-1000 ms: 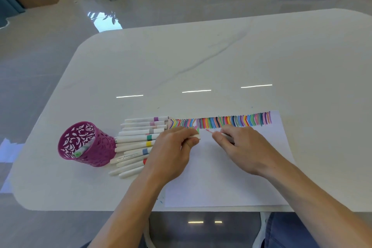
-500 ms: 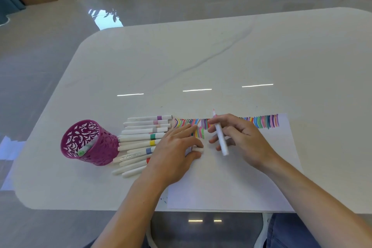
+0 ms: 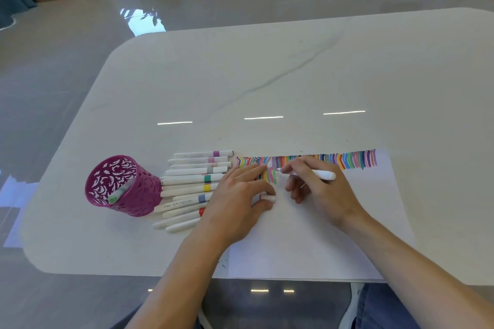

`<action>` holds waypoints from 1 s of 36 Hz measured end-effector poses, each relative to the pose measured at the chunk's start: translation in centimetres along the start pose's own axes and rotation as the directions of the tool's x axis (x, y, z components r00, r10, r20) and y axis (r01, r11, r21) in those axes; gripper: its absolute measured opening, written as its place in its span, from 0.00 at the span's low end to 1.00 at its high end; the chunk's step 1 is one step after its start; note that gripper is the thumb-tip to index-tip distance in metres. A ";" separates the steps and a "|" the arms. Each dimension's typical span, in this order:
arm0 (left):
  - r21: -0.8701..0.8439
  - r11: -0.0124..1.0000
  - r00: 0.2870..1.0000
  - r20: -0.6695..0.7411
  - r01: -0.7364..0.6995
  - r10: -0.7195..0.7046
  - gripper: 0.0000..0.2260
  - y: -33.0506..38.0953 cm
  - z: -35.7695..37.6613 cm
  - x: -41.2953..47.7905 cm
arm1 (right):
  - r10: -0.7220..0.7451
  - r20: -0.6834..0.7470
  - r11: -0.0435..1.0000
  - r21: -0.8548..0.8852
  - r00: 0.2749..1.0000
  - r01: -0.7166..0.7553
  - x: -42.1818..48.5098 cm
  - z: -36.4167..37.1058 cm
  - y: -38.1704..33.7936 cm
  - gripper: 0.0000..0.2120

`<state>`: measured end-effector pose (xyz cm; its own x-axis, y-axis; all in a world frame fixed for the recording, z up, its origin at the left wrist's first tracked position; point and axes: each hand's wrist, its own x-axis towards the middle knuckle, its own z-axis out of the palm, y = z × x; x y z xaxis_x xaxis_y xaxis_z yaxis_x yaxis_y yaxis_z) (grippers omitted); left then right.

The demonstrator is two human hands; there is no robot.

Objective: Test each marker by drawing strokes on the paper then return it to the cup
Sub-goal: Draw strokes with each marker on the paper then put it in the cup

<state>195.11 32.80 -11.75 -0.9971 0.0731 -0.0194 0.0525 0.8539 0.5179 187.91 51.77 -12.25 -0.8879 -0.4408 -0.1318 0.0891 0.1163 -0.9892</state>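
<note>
Marker (image 3: 318, 174) in use is a slim white pen with a rounded white back end and a fine pinkish tip, lying nearly level across the right hand (image 3: 320, 189), tip pointing left. That hand's thumb and fingers are closed around the barrel near the tip, and the tip meets the paper (image 3: 307, 235) just under the left part of a long row of coloured strokes (image 3: 347, 161) along the sheet's far edge; a few shorter strokes, yellow, orange and green, sit right beside the tip. The left hand (image 3: 238, 200) rests palm down on the sheet's left side, its fingers curled over a small white cap (image 3: 268, 197) pinched against the paper. To the left of the sheet a row of markers (image 3: 192, 184) lies side by side on the white table (image 3: 267, 75), all white-bodied, each with a narrow colour band: purple, pink, grey, green, yellow, blue and red can be made out, while the nearest ones show no band from this angle. Further left stands a magenta cup (image 3: 120, 187) with a cut-out leaf pattern, just beside the row's blunt ends, and one marker with a green end (image 3: 117, 195) leans inside it.
</note>
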 end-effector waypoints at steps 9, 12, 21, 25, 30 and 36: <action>-0.001 1.000 1.000 0.008 0.007 -0.007 0.08 0.0 0.0 0.1 | 0.017 -0.101 1.000 0.004 0.995 -0.017 0.2 0.1 1.1 0.05; 0.000 1.000 1.000 0.012 0.008 -0.008 0.08 0.0 -0.1 0.0 | 0.019 -0.112 1.000 -0.007 0.994 -0.020 0.2 0.1 1.2 0.06; -0.007 1.000 1.000 0.015 0.021 -0.021 0.07 0.1 0.0 0.1 | 0.032 -0.104 0.998 -0.054 0.994 -0.038 0.4 0.1 1.3 0.08; 0.005 1.000 1.000 0.016 0.023 -0.023 0.07 0.1 0.0 0.1 | 0.044 -0.101 0.998 -0.043 0.994 -0.048 0.4 0.1 0.8 0.16; 0.009 1.000 0.999 0.022 0.024 -0.024 0.06 0.1 0.1 0.1 | 0.054 -0.100 0.996 -0.067 0.993 -0.061 0.4 0.1 0.6 0.19; -0.001 0.999 0.999 0.020 0.032 -0.032 0.06 0.1 0.1 0.1 | 0.059 -0.108 0.990 -0.121 0.992 -0.072 0.6 -0.1 1.1 0.11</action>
<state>195.04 32.90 -11.81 -0.9970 0.0561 -0.0536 0.0203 0.8555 0.5174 187.45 51.72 -13.44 -0.9246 -0.3345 -0.1822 0.0976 0.2544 -0.9622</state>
